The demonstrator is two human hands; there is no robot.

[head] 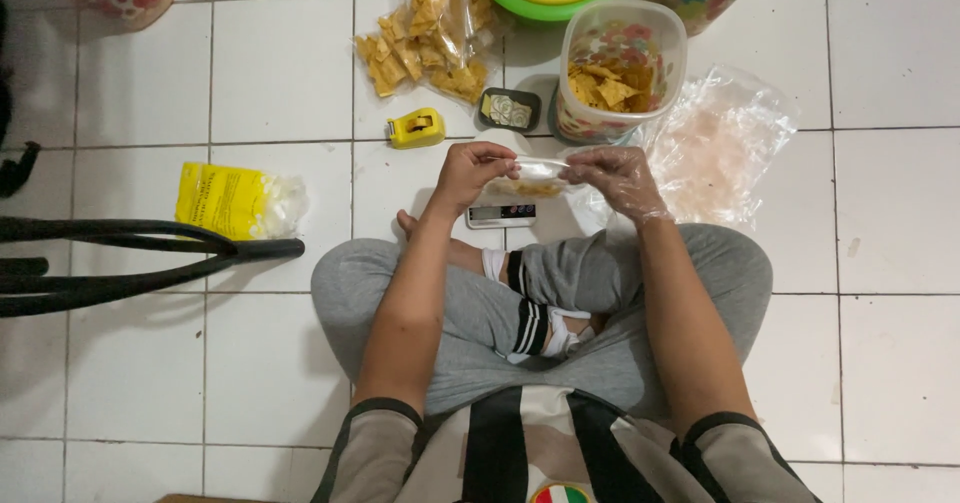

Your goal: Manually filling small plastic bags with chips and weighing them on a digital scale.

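While both hands are pinching a small clear bag [537,177] of chips — left hand [470,171] bare, right hand [620,178] gloved — it is hovering over the scale [500,214] on the floor [280,63].

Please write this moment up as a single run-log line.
left hand: bare, pinching small clear bag | right hand: plastic-gloved, holding bag's other end | below: digital scale | nearby: chip container
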